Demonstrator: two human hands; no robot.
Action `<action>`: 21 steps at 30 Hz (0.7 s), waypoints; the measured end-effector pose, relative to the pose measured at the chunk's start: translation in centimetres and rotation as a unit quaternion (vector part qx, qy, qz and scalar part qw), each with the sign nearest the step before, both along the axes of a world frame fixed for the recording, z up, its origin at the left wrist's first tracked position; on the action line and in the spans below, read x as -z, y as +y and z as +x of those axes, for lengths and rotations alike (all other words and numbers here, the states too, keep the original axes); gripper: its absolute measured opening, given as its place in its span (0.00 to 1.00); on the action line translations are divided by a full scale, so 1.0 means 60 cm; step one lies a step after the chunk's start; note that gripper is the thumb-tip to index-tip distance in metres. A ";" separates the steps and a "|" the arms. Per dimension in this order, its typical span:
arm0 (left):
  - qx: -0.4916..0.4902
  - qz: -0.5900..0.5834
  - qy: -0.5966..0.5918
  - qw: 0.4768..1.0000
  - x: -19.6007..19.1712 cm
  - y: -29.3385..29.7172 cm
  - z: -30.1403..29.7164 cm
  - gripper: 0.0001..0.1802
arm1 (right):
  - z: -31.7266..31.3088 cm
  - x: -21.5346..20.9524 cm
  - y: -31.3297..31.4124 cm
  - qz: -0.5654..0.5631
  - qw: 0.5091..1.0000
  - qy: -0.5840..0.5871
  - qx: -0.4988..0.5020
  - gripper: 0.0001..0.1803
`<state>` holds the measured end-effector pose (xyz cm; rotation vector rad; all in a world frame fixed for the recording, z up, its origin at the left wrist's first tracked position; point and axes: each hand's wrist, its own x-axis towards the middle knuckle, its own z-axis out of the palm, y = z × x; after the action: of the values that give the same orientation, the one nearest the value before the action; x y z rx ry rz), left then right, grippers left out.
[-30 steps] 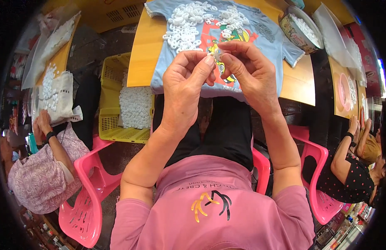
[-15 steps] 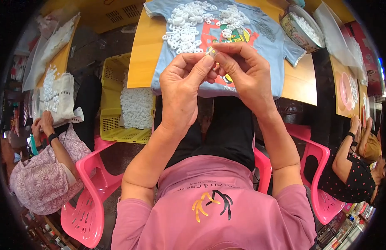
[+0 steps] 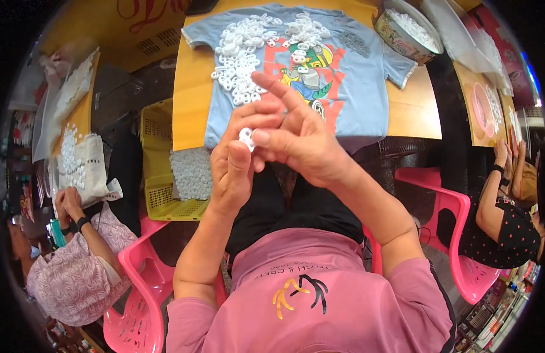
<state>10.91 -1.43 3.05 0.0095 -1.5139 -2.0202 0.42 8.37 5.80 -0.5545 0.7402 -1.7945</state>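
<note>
A small white plastic piece with two round holes (image 3: 246, 136) is held between my hands, in front of the table's near edge. My left hand (image 3: 230, 167) is closed around it, the thumb upright beside the piece. From the right, my right hand (image 3: 310, 144) presses its thumb against the piece. Its index finger stretches out, while its lower fingers are partly hidden. Beyond my hands, a heap of similar white pieces (image 3: 240, 56) lies on a blue-grey T-shirt (image 3: 366, 97) spread over the table. A smaller group of white pieces (image 3: 307, 29) lies to its right.
Small dark grey bits (image 3: 355, 42) lie on the shirt's right side. A round tin (image 3: 396, 38) of white pieces stands at the table's back right. Left of my legs is a yellow crate (image 3: 157, 132) with white pieces. Co-workers sit left and right on pink chairs (image 3: 134, 306).
Both hands have come down and left, closer to my body. My right index finger has stretched out, and the white piece now shows its holes. The whole view has shifted slightly.
</note>
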 end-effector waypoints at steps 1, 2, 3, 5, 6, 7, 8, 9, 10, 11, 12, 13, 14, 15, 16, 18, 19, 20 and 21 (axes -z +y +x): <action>-0.001 -0.019 -0.001 1.000 0.003 -0.007 0.008 0.31 | 0.006 0.000 -0.003 -0.006 1.000 0.000 -0.003 0.43; -0.003 -0.037 -0.002 0.999 0.006 -0.011 0.013 0.31 | 0.011 -0.001 -0.004 -0.006 1.000 0.000 -0.001 0.43; -0.015 -0.033 0.018 0.999 0.010 -0.010 0.015 0.29 | 0.014 -0.004 -0.006 -0.007 1.000 0.003 -0.004 0.43; -0.021 -0.033 0.026 0.999 0.013 -0.012 0.018 0.28 | 0.026 -0.007 -0.014 0.002 1.000 0.015 0.020 0.45; -0.031 -0.032 0.033 0.998 0.015 -0.014 0.020 0.27 | 0.027 -0.005 -0.017 0.003 1.000 0.016 0.022 0.45; -0.031 -0.038 0.041 0.998 0.016 -0.017 0.023 0.26 | 0.028 -0.002 -0.020 0.000 0.999 0.035 0.012 0.45; -0.030 -0.037 0.040 0.998 0.016 -0.018 0.025 0.26 | 0.029 0.002 -0.023 -0.002 0.999 0.053 0.001 0.45; -0.025 -0.017 0.046 0.998 0.015 -0.018 0.027 0.25 | 0.034 0.009 -0.030 -0.017 0.999 0.044 0.011 0.45; -0.022 0.002 0.051 0.998 0.015 -0.020 0.031 0.25 | 0.033 0.006 -0.031 -0.016 0.999 0.044 0.009 0.45; -0.012 -0.005 0.050 0.999 0.017 -0.027 0.037 0.25 | 0.032 0.000 -0.031 -0.011 0.999 0.050 -0.015 0.44; -0.015 -0.004 0.050 0.999 0.013 -0.028 0.046 0.25 | 0.030 -0.006 -0.032 -0.007 0.998 0.056 -0.039 0.43; -0.020 0.032 0.021 0.999 0.005 -0.025 0.057 0.25 | 0.028 -0.011 -0.032 -0.005 0.998 0.056 -0.040 0.43; -0.026 0.067 -0.009 0.997 0.001 -0.026 0.068 0.25 | 0.024 -0.016 -0.032 0.015 0.994 0.098 -0.049 0.39; -0.056 0.048 -0.006 0.997 0.009 -0.037 0.080 0.25 | 0.019 -0.021 -0.032 0.034 0.988 0.140 -0.059 0.36; -0.082 0.072 -0.011 0.994 0.007 -0.046 0.093 0.22 | -0.004 -0.026 -0.022 0.090 0.967 0.234 -0.037 0.25; -0.062 0.106 -0.012 0.992 0.030 -0.091 0.139 0.17 | -0.059 -0.013 -0.010 0.127 0.876 0.455 0.097 0.15; -0.064 0.106 -0.013 0.992 0.039 -0.110 0.167 0.17 | -0.091 -0.003 -0.006 0.146 0.858 0.473 0.137 0.12; -0.106 0.079 -0.077 0.988 0.051 -0.128 0.192 0.17 | -0.124 0.007 0.001 0.166 0.837 0.491 0.177 0.10; -0.149 0.050 -0.141 0.977 0.060 -0.140 0.210 0.17 | -0.150 0.015 0.007 0.202 0.792 0.542 0.196 0.09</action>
<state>23.54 -9.84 -0.54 0.5527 -1.4713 -1.9053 -8.60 8.76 4.92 -1.2162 2.0991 -1.4668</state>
